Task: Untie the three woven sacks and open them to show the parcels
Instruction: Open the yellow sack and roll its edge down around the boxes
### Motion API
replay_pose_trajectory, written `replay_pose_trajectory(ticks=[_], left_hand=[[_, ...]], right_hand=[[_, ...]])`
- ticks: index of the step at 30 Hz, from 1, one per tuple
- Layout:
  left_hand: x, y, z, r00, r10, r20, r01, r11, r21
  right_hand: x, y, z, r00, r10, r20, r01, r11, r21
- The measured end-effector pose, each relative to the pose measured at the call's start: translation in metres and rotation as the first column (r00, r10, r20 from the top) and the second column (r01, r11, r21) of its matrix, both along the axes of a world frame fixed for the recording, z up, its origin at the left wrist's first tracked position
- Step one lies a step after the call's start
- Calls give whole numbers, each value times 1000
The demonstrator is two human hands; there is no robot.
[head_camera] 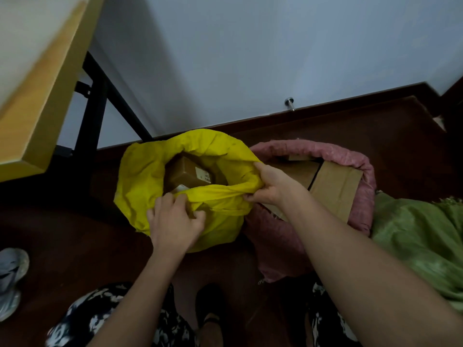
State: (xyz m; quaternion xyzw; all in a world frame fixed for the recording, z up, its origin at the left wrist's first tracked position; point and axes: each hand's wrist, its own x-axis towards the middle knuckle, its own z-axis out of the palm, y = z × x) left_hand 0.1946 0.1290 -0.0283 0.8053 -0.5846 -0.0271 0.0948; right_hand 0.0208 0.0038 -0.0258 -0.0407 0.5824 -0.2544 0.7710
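A yellow woven sack (140, 181) stands on the dark floor with its mouth rolled open, and a brown cardboard parcel (185, 171) with a white label shows inside. My left hand (175, 219) grips the near rim of the yellow sack. My right hand (270, 184) pinches the sack's right rim and pulls it taut. To the right sits a pink woven sack (275, 236), open, with brown cardboard boxes (335, 186) showing. A green woven sack (421, 234) lies at the far right; its mouth is out of sight.
A yellow-edged table (37, 78) on a black metal frame (92, 116) stands at the left. A white wall with a metal door stop (290, 102) is behind the sacks. A grey shoe (10, 279) lies at the lower left. My patterned trousers and sandalled foot are below.
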Motion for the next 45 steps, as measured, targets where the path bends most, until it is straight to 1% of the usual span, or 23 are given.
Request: replay_pose_trajectory(ticks=[2,4,5,6,8,9,11,15,16,17,18,19,21,22,24,26,29,32,36,39,42,43,45], left_hand=[[-6,1,4,960,207,-189,-214,977,-19],[-4,-1,8,866,384,-322,-430,899,-85],[0,-3,9,796,471,-380,-534,843,-74],[6,-8,9,707,565,-425,-629,777,-12],[15,-15,8,513,734,-444,-759,630,163],[18,-17,8,427,790,-440,-790,563,243],[21,-20,4,311,847,-431,-797,480,368],[17,-23,3,201,897,-394,-783,388,485],[22,-28,-7,167,894,-417,-756,387,528],[31,-32,-22,76,872,-484,-697,393,600],[49,-39,-56,24,841,-541,-662,419,621],[65,-47,-85,11,827,-562,-630,442,638],[70,-50,-99,-41,771,-636,-543,517,662],[61,-52,-87,-58,755,-653,-498,546,674],[29,-51,-27,-61,726,-684,-507,568,648],[32,-50,-21,-97,714,-693,-589,520,618],[41,-53,3,-283,610,-740,-626,466,625],[48,-54,25,-438,495,-750,-622,435,651],[54,-55,25,-504,393,-769,-659,401,636],[51,-56,18,-554,380,-740,-589,450,672],[47,-60,16,-499,468,-729,-564,463,684],[45,-61,15,-490,468,-736,-563,475,677],[47,-63,12,-468,396,-790,-590,525,613]], right_hand=[[0,3,2,997,72,15,-72,997,-35],[-1,6,2,993,113,-16,-114,993,-37],[-3,7,1,992,124,-29,-125,992,-28],[-5,6,1,989,142,-43,-143,989,-27],[-10,4,2,983,171,-64,-172,985,-13],[-13,4,4,981,183,-69,-183,983,4],[-18,3,4,983,176,-60,-174,984,37],[-16,-2,3,994,107,1,-107,994,3],[-15,-3,1,996,88,1,-88,996,1],[-14,-4,-1,998,67,0,-67,998,5],[-13,-5,-4,999,50,-11,-49,999,12],[-13,-5,-7,999,36,-19,-36,999,22],[-11,-5,-11,999,14,-44,-13,999,34],[-10,-5,-11,999,7,-48,-5,999,37],[-9,-6,-12,999,-9,-35,11,998,60],[-13,-9,-13,999,-28,-31,31,994,104],[-21,-15,-17,995,-91,-42,95,986,135],[-28,-20,-23,983,-173,-61,181,970,164],[-24,-20,-23,976,-199,-86,212,962,174],[-15,-19,-21,991,-120,-62,128,982,142],[-10,-18,-24,1000,-5,-12,6,995,100],[-10,-19,-26,1000,17,-4,-17,996,88],[-10,-22,-31,997,73,-16,-72,996,58]])
